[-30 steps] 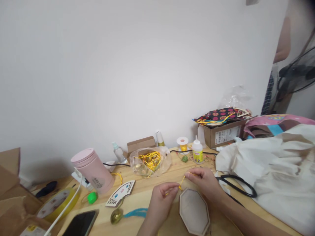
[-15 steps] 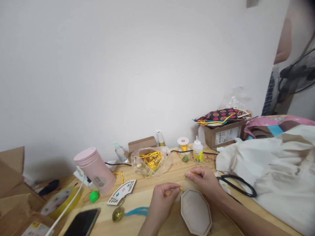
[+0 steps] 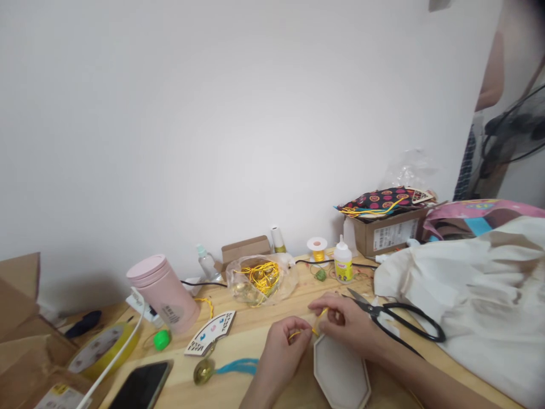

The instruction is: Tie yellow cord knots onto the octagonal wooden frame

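From the head view, one octagonal frame [image 3: 342, 375] lies flat on the desk [image 3: 255, 329] just below both hands. One yellow cord [image 3: 317, 321] runs between them. The left hand [image 3: 283, 352] has its fingers pinched together on the cord's lower end; the right hand [image 3: 347, 325] has its fingers clamped on the upper end, directly above the frame's top edge. One pair of scissors [image 3: 398, 321] lies just right of the right hand, blades apart. One clear bag [image 3: 259, 278] holds a tangle of yellow cord and gold pieces. One cardboard box [image 3: 389, 230] carries patterned fabric. One pink flask [image 3: 164, 295], one glue bottle [image 3: 343, 264], one spool [image 3: 317, 250] and one phone [image 3: 142, 386] also stand or lie on the desk.
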The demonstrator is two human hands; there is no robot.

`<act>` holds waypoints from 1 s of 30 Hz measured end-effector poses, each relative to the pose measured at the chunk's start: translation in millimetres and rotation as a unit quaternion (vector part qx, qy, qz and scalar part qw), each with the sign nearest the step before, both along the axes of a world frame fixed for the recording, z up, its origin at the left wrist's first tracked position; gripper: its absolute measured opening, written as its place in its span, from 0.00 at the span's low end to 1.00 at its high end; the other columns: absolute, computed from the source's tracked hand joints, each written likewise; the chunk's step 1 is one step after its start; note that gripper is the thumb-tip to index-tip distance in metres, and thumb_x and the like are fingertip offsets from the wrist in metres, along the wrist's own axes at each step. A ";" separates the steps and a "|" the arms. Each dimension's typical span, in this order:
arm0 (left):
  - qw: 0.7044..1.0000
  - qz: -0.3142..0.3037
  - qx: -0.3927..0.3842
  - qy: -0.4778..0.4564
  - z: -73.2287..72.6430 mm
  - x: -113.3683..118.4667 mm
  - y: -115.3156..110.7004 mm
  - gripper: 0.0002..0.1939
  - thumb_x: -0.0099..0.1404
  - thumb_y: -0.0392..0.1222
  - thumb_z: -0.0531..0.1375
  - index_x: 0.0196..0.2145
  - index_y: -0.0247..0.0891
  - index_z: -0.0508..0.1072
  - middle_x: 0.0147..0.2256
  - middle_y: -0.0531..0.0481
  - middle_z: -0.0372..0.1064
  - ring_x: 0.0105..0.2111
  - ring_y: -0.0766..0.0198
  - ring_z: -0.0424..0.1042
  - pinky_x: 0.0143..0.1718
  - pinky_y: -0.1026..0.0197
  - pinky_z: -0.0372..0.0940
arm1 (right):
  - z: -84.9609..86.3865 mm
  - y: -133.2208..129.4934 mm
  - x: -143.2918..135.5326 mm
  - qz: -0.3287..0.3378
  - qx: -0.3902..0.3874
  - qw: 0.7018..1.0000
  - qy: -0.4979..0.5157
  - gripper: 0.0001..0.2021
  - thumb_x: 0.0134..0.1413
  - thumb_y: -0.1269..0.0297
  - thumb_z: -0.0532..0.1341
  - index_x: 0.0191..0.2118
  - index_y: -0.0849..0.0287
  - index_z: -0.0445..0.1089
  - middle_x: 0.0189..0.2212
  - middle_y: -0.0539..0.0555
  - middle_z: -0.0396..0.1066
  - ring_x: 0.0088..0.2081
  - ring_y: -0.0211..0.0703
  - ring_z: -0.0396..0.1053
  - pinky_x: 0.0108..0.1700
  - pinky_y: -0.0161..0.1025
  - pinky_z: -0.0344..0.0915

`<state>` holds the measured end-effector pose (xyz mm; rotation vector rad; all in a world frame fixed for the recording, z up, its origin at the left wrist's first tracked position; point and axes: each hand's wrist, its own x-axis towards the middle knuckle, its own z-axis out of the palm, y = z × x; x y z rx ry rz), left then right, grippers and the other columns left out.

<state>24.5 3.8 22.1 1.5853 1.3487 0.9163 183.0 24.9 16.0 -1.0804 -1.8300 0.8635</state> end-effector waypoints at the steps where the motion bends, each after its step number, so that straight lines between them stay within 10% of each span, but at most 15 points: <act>1: 1.000 -0.003 -0.001 0.002 0.0 -0.5 0.0 0.09 0.52 0.40 0.55 0.26 0.31 0.72 0.26 0.47 0.71 0.28 0.62 0.68 0.30 0.65 0.61 | 1.8 -1.8 -0.3 0.015 0.022 0.999 -0.025 0.15 0.38 0.74 0.55 0.36 0.58 0.69 0.26 0.49 0.65 0.21 0.34 0.57 0.24 0.30 0.53; 16: 0.997 -0.050 -0.031 -0.045 -1.9 -1.1 -0.8 0.10 0.51 0.41 0.57 0.28 0.34 0.76 0.27 0.48 0.74 0.28 0.62 0.67 0.30 0.65 0.59 | 3.0 -2.4 1.4 -0.019 0.097 0.984 -0.150 0.11 0.49 0.68 0.54 0.20 0.60 0.67 0.18 0.48 0.63 0.23 0.35 0.58 0.24 0.30 0.49; 24: 0.984 -0.030 -0.117 -0.133 -0.8 0.6 -2.1 0.16 0.44 0.50 0.62 0.24 0.31 0.75 0.11 0.57 0.57 0.12 0.77 0.44 0.14 0.71 0.40 | 11.5 -3.6 1.9 -0.020 0.124 0.984 -0.124 0.12 0.51 0.67 0.53 0.20 0.60 0.66 0.18 0.49 0.63 0.23 0.35 0.58 0.25 0.31 0.50; 30: 0.988 -0.054 -0.076 -0.124 -4.4 0.9 -0.6 0.13 0.47 0.47 0.60 0.23 0.33 0.76 0.17 0.53 0.66 0.18 0.71 0.57 0.21 0.69 0.53 | 9.6 -6.6 2.3 -0.035 0.151 0.980 -0.128 0.13 0.51 0.66 0.53 0.18 0.60 0.65 0.17 0.48 0.61 0.22 0.35 0.57 0.25 0.32 0.49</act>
